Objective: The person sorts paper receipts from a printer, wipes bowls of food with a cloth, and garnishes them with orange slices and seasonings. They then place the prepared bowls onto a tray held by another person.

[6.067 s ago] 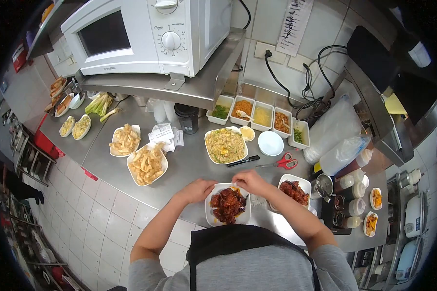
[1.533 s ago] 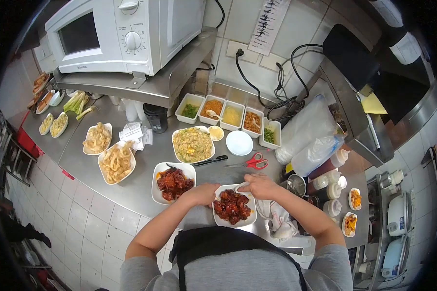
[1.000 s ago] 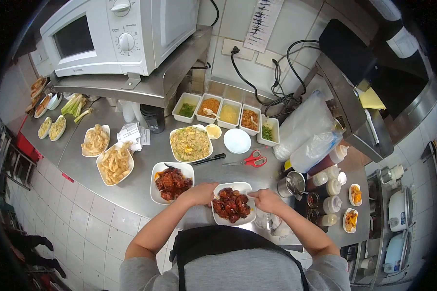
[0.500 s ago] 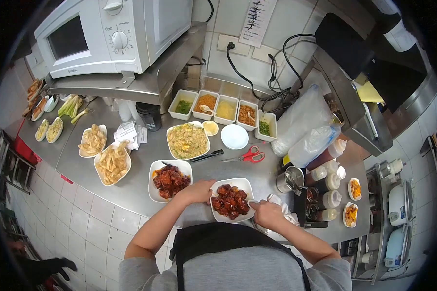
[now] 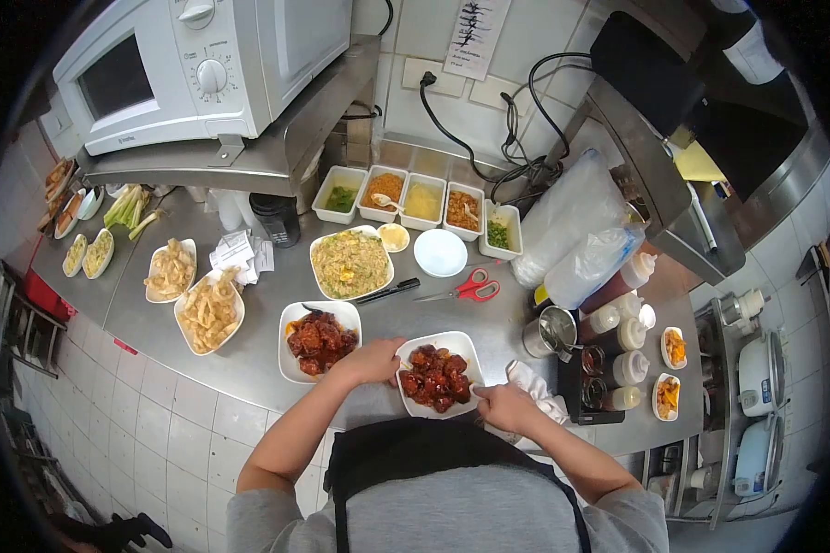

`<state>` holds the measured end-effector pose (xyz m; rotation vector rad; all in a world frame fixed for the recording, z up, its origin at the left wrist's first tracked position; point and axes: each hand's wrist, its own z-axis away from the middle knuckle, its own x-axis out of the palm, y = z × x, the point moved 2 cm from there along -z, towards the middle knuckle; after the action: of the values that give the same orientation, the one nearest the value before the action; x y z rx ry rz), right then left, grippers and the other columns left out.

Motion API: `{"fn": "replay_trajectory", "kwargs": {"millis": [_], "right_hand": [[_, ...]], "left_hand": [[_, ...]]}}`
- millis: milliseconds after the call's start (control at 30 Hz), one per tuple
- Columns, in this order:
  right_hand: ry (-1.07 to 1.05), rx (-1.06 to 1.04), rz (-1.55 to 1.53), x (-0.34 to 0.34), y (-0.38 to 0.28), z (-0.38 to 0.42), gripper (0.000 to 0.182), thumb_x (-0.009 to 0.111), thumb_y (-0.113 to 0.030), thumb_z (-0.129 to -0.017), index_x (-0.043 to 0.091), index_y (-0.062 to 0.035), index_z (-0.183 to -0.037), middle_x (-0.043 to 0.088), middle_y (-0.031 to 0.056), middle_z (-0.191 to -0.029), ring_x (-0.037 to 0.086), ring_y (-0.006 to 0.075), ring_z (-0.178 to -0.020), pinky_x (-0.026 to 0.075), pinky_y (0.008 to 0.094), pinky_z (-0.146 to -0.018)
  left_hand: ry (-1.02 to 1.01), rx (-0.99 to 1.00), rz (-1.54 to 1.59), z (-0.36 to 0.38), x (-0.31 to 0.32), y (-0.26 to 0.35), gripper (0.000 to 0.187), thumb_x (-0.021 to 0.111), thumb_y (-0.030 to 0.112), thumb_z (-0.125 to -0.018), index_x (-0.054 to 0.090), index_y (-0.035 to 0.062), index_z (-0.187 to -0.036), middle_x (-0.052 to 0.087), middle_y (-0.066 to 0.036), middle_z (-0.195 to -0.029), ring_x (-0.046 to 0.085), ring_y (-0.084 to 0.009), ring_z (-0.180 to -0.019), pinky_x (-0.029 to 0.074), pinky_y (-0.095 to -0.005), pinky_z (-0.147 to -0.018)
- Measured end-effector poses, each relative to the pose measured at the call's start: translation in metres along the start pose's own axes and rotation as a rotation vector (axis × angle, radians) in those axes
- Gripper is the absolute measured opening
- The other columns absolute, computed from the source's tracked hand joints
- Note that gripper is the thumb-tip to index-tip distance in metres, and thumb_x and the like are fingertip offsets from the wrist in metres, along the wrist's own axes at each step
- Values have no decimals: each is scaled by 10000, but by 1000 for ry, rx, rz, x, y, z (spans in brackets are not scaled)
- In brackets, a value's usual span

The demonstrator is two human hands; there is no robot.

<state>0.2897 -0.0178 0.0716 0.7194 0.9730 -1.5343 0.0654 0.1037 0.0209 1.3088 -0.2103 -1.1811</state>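
A square white bowl of dark red glazed chicken (image 5: 439, 375) sits in front of me on the steel counter. My left hand (image 5: 376, 361) grips its left side, the fingertips partly hidden behind the rim. On the opposite side my right hand (image 5: 507, 408) has its index finger against the rim, the other fingers curled. A white cloth (image 5: 537, 385) lies beside and partly beneath that hand. Left of my left hand stands a second bowl of glazed chicken (image 5: 320, 341). Beyond are a bowl of fried rice (image 5: 351, 264), a black marker (image 5: 388, 291) and red-handled scissors (image 5: 477, 287).
Two bowls of pale fried food (image 5: 210, 311) stand at left near receipts (image 5: 241, 255). Several topping containers (image 5: 423, 203) line the back beside a white round lid or dish (image 5: 440, 253). A metal cup (image 5: 551, 332) and squeeze bottles (image 5: 631, 369) stand right. A microwave (image 5: 198, 74) overhangs the counter.
The view has shifted slightly. Both hands remain at the bowl of glazed chicken, which looks turned or tilted a little. At lower left, another person's dark-clad limb has moved.
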Motion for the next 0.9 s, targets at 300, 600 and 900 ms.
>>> {"fn": "replay_trajectory", "kwargs": {"millis": [300, 600, 900], "right_hand": [[-12, -39, -333, 21, 17, -6, 384, 449, -229, -811, 593, 7, -1077, 628, 245, -863, 624, 299, -826, 453, 357, -806], [-92, 95, -2081, 6, 69, 2, 477, 493, -108, -723, 455, 9, -1183, 579, 144, -994, 571, 219, -807, 472, 342, -743], [83, -339, -1895, -35, 15, 29, 557, 578, -104, -789, 365, 15, -1290, 537, 136, -1133, 537, 227, -1033, 401, 367, -928]], "left_hand": [[79, 55, 113, 3, 5, 0, 369, 403, 9, -774, 482, -44, -1131, 630, -218, -819, 657, -256, -629, 517, -372, -652], [210, -139, 508, 11, 35, -2, 404, 404, 23, -833, 344, -54, -1226, 579, -225, -947, 659, -292, -682, 537, -328, -581], [318, 435, 138, 44, 22, 104, 503, 586, 297, -835, 427, -48, -1164, 523, -187, -1043, 546, -333, -938, 447, -393, -791]]}}
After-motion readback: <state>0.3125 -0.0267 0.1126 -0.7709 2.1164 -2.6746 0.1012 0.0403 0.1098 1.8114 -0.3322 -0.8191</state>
